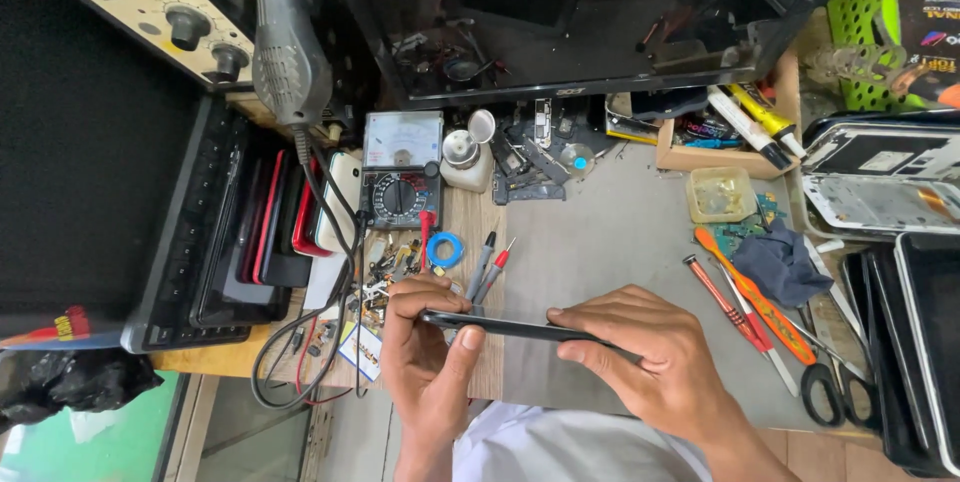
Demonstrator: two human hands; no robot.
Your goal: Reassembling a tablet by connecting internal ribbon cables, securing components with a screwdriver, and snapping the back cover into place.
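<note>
Cluttered and grey, the workbench carries an analog multimeter at its far left, and everything else sits relative to that meter. Below and right of it, a slim dark phone is held edge-on just above the bench, its long axis running left to right. Both hands share it equally: the left hand pinches the end nearer the meter, the right hand closes over the far end. The phone looks thin, black and glossy.
</note>
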